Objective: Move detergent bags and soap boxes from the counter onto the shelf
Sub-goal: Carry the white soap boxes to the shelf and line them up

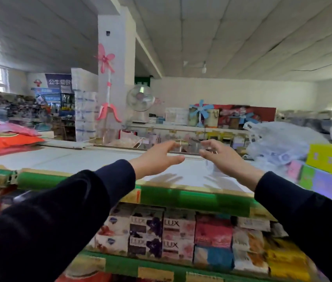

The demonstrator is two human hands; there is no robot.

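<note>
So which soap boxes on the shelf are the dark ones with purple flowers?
The two stacked dark Lux boxes, second column from the left, just left of the pale pink Lux boxes. The other columns are white, pink, blue or yellow.

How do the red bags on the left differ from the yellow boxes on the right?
The red bags are soft and lie flat and slumped; the yellow boxes are stiff with square edges. The bags lie at the left end of the white top, the boxes at the right end, stacked on pastel boxes. Both are piled up, and neither hand touches them.

Red detergent bags (8, 140), yellow boxes (330, 159), navy sleeves (99, 192)
</note>
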